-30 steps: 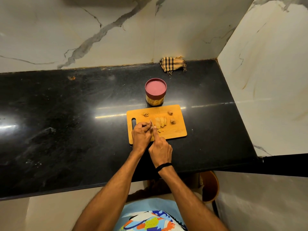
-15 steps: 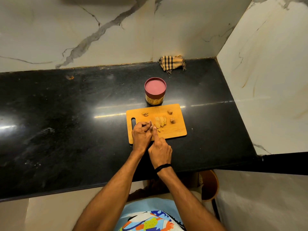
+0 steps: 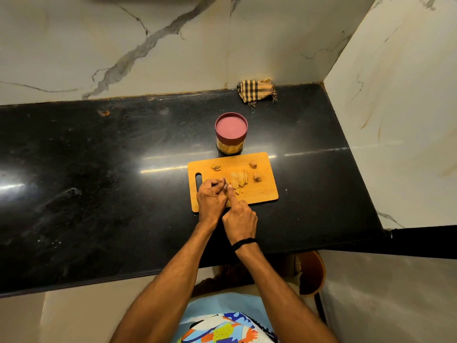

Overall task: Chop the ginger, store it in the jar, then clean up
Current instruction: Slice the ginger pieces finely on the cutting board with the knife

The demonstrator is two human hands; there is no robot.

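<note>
An orange cutting board [image 3: 262, 191] lies on the black counter. On it sit a fan of ginger slices [image 3: 239, 179] and small ginger lumps [image 3: 257, 177]. My left hand [image 3: 211, 198] is closed over a ginger piece at the board's left part, and the piece itself is mostly hidden. My right hand [image 3: 239, 216] grips a knife [image 3: 225, 180], index finger stretched along it; only the blade tip shows beside the left fingers. Just behind the board stands a jar [image 3: 231, 133] with its maroon lid on.
A checked cloth [image 3: 256, 91] is bunched against the back wall. Marble walls close the counter at the back and right. The black counter [image 3: 99, 184] stretches far to the left. A brown round object [image 3: 311, 273] sits below the counter's front edge.
Both hands stay at the same spot on the board with only slight shifts of the knife tip. The slices and jar have not moved.
</note>
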